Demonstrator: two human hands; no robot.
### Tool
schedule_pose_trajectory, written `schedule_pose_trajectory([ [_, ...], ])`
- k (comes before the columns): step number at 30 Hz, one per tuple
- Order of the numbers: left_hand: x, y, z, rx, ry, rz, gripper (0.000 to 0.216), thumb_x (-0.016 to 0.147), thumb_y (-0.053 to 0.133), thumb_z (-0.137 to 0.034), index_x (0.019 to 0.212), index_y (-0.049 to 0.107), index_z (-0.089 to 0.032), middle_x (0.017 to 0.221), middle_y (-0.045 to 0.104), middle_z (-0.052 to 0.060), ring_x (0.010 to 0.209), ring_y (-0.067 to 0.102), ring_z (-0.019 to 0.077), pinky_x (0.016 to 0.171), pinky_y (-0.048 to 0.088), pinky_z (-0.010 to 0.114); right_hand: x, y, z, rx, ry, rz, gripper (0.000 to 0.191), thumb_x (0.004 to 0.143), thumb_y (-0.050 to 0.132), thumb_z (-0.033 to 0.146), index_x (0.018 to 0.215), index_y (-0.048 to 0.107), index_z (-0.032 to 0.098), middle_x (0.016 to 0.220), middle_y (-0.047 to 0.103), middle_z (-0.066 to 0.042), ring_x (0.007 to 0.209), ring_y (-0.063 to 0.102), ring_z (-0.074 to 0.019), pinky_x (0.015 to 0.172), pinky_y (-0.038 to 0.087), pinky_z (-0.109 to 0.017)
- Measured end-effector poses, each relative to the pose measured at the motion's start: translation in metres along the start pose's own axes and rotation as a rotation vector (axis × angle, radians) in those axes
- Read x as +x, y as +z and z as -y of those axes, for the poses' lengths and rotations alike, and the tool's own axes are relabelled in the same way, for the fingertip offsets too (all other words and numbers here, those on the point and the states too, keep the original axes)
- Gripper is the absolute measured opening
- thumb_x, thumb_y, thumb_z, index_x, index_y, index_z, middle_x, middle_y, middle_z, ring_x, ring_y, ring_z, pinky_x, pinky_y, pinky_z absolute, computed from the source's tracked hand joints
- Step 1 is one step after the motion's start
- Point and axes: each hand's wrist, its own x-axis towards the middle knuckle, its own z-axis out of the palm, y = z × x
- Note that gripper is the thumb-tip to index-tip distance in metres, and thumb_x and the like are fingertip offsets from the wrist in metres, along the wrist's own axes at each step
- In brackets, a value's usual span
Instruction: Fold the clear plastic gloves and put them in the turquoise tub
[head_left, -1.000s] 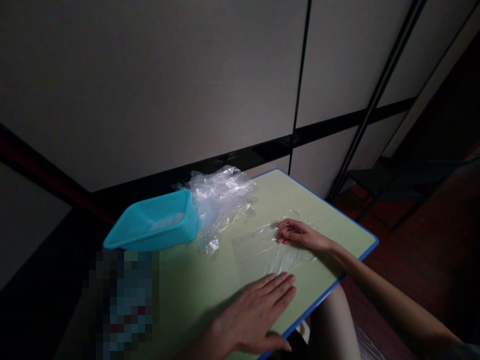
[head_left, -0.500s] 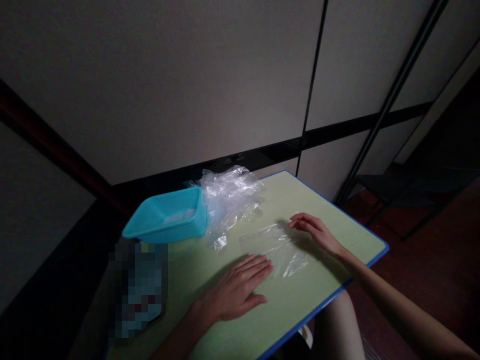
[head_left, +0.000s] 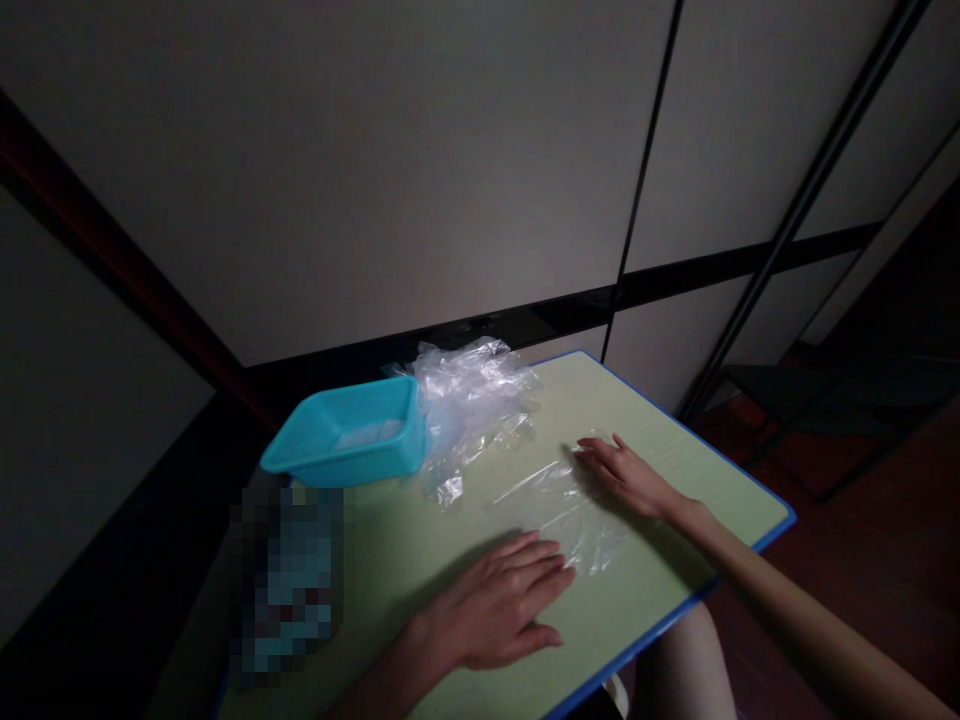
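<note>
A clear plastic bag (head_left: 559,505) lies spread on the pale green table (head_left: 420,540), with creases across it. My left hand (head_left: 510,600) rests palm down at the bag's near left edge, fingers stretched out. Over the bag's right side is my right hand (head_left: 622,475), palm down with the fingers extended and holding nothing. Whether its fingertips press on the plastic I cannot tell. A crumpled heap of clear plastic bags (head_left: 480,390) sits at the far side of the table.
Beside the heap stands a turquoise plastic basin (head_left: 352,460) with something whitish inside. A blurred-out object (head_left: 292,590) lies at the table's left edge. Behind rises a panelled cabinet wall (head_left: 450,180). A dark chair (head_left: 832,400) stands off to the right.
My right hand has flattened and its fingers have spread over the bag. My left hand sits slightly lower and further right in view. The bag's creases have shifted, and the camera has turned slightly.
</note>
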Motion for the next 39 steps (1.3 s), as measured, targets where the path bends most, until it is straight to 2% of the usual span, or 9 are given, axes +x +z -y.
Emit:
schedule_pose_trajectory([
  [5,0.010,0.002,-0.014,0.062,0.090,0.019,0.051,0.086,0.043,-0.047,0.124,0.039,-0.014,0.121,0.052,0.008,0.120,0.038,0.0185,0.105,0.018,0.031,0.009,0.003,0.008,-0.003,-0.062,0.048,0.034,0.088,0.032,0.019,0.122,0.036,0.018,0.113,0.059,-0.009,0.109,0.050,-0.0213,0.102,0.011,-0.054],
  [10,0.026,0.010,-0.024,0.135,0.189,-0.006,0.049,0.087,0.038,-0.050,0.119,0.042,-0.013,0.111,0.057,0.008,0.113,0.045,0.0186,0.105,0.017,0.032,0.019,0.012,0.023,-0.012,-0.142,0.079,0.034,0.086,0.033,0.015,0.120,0.040,0.018,0.117,0.056,-0.010,0.110,0.049,-0.0207,0.103,0.009,-0.052],
  [15,0.045,0.021,-0.029,0.176,0.273,-0.057,0.047,0.088,0.036,-0.049,0.117,0.044,-0.013,0.107,0.059,0.009,0.109,0.047,0.0195,0.102,0.022,0.033,0.023,0.021,0.044,-0.021,-0.269,0.128,0.037,0.083,0.035,0.010,0.118,0.043,0.018,0.123,0.051,-0.010,0.113,0.046,-0.0196,0.104,0.011,-0.050],
  [20,0.066,0.034,-0.036,0.156,0.283,-0.103,0.048,0.087,0.036,-0.050,0.117,0.045,-0.014,0.107,0.058,0.009,0.107,0.049,0.0207,0.100,0.025,0.033,0.022,0.025,0.062,-0.004,-0.416,0.190,0.041,0.083,0.035,0.010,0.123,0.040,0.017,0.125,0.049,-0.009,0.120,0.038,-0.0172,0.105,0.013,-0.044],
  [24,0.070,0.029,-0.032,0.127,0.311,-0.132,0.046,0.087,0.039,-0.047,0.119,0.044,-0.013,0.116,0.054,0.009,0.113,0.044,0.0212,0.101,0.024,0.033,0.014,0.014,0.056,0.020,-0.438,0.174,0.045,0.082,0.036,0.009,0.125,0.037,0.018,0.128,0.047,-0.007,0.123,0.035,-0.0154,0.106,0.013,-0.044],
  [27,0.057,0.013,-0.013,0.055,0.222,-0.153,0.045,0.087,0.043,-0.041,0.121,0.043,-0.012,0.122,0.051,0.008,0.119,0.039,0.0184,0.103,0.022,0.030,0.000,-0.001,0.030,0.022,-0.351,0.078,0.042,0.082,0.035,0.010,0.123,0.039,0.019,0.126,0.049,-0.007,0.121,0.038,-0.0166,0.105,0.018,-0.044],
  [30,0.039,-0.001,0.014,-0.023,-0.008,-0.190,0.036,0.087,0.047,-0.028,0.120,0.044,-0.015,0.124,0.050,0.005,0.117,0.041,0.0163,0.103,0.025,0.032,-0.016,-0.014,-0.003,0.010,-0.197,-0.015,0.038,0.084,0.034,0.014,0.121,0.042,0.019,0.122,0.052,-0.008,0.115,0.045,-0.0194,0.102,0.022,-0.048],
  [33,0.028,-0.004,0.040,-0.090,-0.183,-0.267,0.035,0.086,0.048,-0.022,0.120,0.045,-0.020,0.121,0.052,0.003,0.114,0.043,0.0151,0.100,0.031,0.033,-0.027,-0.019,-0.026,-0.017,-0.114,-0.028,0.035,0.086,0.034,0.020,0.120,0.043,0.020,0.120,0.054,-0.009,0.110,0.049,-0.0217,0.101,0.023,-0.051],
  [39,0.029,0.011,0.067,-0.082,-0.229,-0.247,0.036,0.082,0.051,-0.017,0.118,0.047,-0.020,0.120,0.053,0.004,0.114,0.044,0.0167,0.101,0.029,0.036,-0.026,-0.017,-0.039,-0.114,-0.033,-0.021,0.032,0.089,0.029,0.025,0.117,0.044,0.020,0.116,0.057,-0.009,0.107,0.051,-0.0219,0.100,0.022,-0.053],
])
